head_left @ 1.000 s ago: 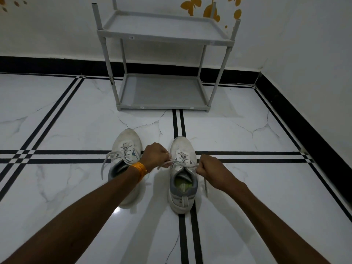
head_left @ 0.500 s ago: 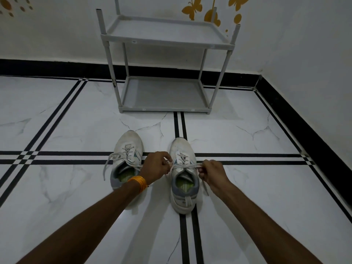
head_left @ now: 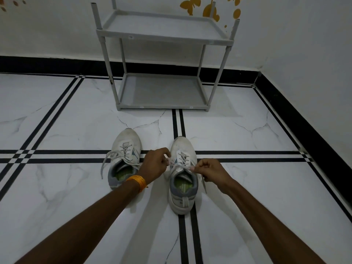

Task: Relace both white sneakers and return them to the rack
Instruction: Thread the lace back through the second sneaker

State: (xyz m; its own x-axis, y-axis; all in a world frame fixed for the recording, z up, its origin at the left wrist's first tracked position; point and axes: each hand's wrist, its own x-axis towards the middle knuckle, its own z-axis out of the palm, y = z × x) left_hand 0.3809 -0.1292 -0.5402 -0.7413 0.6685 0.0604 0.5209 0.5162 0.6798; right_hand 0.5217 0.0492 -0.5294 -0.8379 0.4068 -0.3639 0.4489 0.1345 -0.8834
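Two white sneakers stand side by side on the floor, toes pointing at the rack. The right sneaker (head_left: 183, 195) lies between my hands. My left hand (head_left: 154, 164) pinches one end of its lace (head_left: 181, 165) at the shoe's left side. My right hand (head_left: 209, 170) pinches the other end at the right side, so the lace is stretched across the tongue. The left sneaker (head_left: 125, 149) sits untouched beside my left wrist, partly hidden by it, with a loose lace end (head_left: 106, 161) trailing onto the floor at its left. The grey two-shelf rack (head_left: 162, 36) stands against the wall with both shelves bare.
The floor is white marble tile with black stripes (head_left: 179, 122). A black skirting (head_left: 304, 119) runs along the back wall and the right wall, which meet in a corner at the right of the rack. An orange band (head_left: 137, 181) is on my left wrist.
Both hands have drawn closer to the right sneaker, holding its lace ends nearer the eyelets. The view has tilted down slightly. The sneakers have not moved.
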